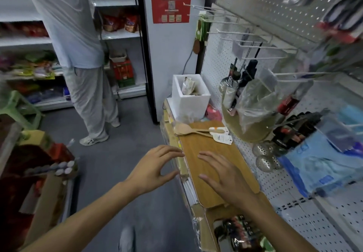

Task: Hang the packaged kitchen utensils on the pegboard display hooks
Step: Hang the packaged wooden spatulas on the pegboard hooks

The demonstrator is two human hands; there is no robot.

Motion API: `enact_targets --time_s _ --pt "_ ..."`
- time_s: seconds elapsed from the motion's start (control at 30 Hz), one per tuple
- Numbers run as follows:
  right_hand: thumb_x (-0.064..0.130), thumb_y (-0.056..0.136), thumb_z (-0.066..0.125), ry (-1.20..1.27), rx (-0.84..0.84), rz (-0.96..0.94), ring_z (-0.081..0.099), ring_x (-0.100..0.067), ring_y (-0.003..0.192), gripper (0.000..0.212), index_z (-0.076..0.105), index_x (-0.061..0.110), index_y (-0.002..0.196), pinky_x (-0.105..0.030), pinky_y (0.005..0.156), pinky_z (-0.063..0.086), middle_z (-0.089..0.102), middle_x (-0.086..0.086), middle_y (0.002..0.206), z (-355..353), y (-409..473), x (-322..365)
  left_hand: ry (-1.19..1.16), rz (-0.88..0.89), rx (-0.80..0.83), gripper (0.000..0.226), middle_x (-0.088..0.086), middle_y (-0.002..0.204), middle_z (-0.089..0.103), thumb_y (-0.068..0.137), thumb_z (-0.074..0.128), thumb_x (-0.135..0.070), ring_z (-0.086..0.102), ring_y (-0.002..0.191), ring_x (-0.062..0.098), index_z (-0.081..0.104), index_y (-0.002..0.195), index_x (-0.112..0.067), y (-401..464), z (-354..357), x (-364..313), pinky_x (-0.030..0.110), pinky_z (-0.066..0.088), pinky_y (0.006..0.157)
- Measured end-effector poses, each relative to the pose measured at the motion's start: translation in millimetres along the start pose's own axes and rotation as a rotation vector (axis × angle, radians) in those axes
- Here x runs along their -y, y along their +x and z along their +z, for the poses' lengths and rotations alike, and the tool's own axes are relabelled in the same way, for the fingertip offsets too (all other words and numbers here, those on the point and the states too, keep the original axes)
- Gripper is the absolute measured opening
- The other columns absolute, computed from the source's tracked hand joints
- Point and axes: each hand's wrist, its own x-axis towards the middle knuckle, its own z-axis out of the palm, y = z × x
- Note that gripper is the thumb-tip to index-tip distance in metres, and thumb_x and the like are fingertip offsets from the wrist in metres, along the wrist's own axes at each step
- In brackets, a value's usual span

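Wooden spoons lie on the board; left hand and right hand hover, each grip spread, empty

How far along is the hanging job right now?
Some packaged utensils already hang on the white pegboard's hooks. Nothing is in hand: the left hand and right hand hover open over the wooden board. The tagged wooden spoons remain unhung; several hooks stand empty.
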Motion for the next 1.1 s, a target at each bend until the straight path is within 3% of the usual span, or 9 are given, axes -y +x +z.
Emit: enact_targets --time_s 0.3,0.47,0.6,0.67,0.73,0.9,1.1 --pt "0.057 0.096 0.050 -0.027 -0.060 0.180 0.037 0.004 0.132 0.050 0.046 0.034 0.140 -0.021 0.108 0.037 0.043 0.022 0.143 45.8 107.6 -18.3 -0.056 0.139 0.103 0.042 -0.020 0.136 0.053 0.094 0.057 -0.052 0.048 0.128 0.001 0.054 0.133 -0.037 91.4 -8.2 136.2 0.027 0.043 0.105" --pt "0.061 0.095 0.046 0.007 -0.099 0.368 0.030 0.011 0.133 0.050 0.044 0.039 0.140 -0.013 0.106 0.028 0.035 0.032 0.142 72.2 167.6 -13.4 -0.120 0.247 0.218 0.040 -0.020 0.137 0.053 0.096 0.058 -0.051 0.048 0.128 0.001 0.056 0.133 -0.035 144.8 -15.4 214.2 0.026 0.042 0.106" --pt "0.058 0.095 0.049 0.031 -0.136 0.514 0.032 0.011 0.131 0.051 0.045 0.036 0.141 -0.015 0.106 0.031 0.040 0.026 0.143 92.6 208.6 -11.6 -0.109 0.317 0.325 0.039 -0.018 0.136 0.055 0.096 0.054 -0.050 0.050 0.127 0.005 0.055 0.133 -0.036 186.4 -10.8 263.2 0.028 0.042 0.106" --pt "0.055 0.095 0.051 0.072 -0.158 0.589 0.031 0.014 0.128 0.050 0.045 0.036 0.141 -0.009 0.103 0.028 0.041 0.026 0.141 102.0 221.4 -13.8 -0.102 0.335 0.378 0.039 -0.018 0.135 0.055 0.096 0.054 -0.049 0.050 0.126 0.006 0.055 0.133 -0.036 206.8 -2.3 281.3 0.028 0.042 0.106" --pt "0.054 0.095 0.050 0.081 -0.147 0.655 0.031 0.013 0.126 0.049 0.045 0.036 0.140 -0.008 0.101 0.027 0.042 0.025 0.139 109.8 231.1 -21.9 -0.114 0.333 0.425 0.038 -0.017 0.135 0.056 0.096 0.056 -0.046 0.051 0.125 0.007 0.056 0.133 -0.036 226.4 10.2 293.7 0.029 0.043 0.105" --pt "0.044 0.094 0.059 0.158 -0.108 0.838 0.052 -0.002 0.116 0.043 0.050 0.034 0.135 -0.026 0.094 0.048 0.051 0.018 0.134 130.8 253.4 -73.0 -0.137 0.285 0.516 0.036 -0.011 0.132 0.059 0.095 0.058 -0.037 0.057 0.119 0.016 0.059 0.130 -0.032 278.5 54.9 318.2 0.038 0.049 0.098" --pt "0.022 0.091 0.065 0.265 -0.140 1.066 0.062 -0.008 0.094 0.031 0.061 0.021 0.122 -0.025 0.081 0.050 0.063 0.012 0.111 164.4 289.6 -174.0 -0.113 0.135 0.600 0.038 -0.007 0.137 0.057 0.095 0.056 -0.031 0.057 0.122 0.021 0.056 0.133 -0.030 329.0 139.7 351.6 0.039 0.050 0.097"
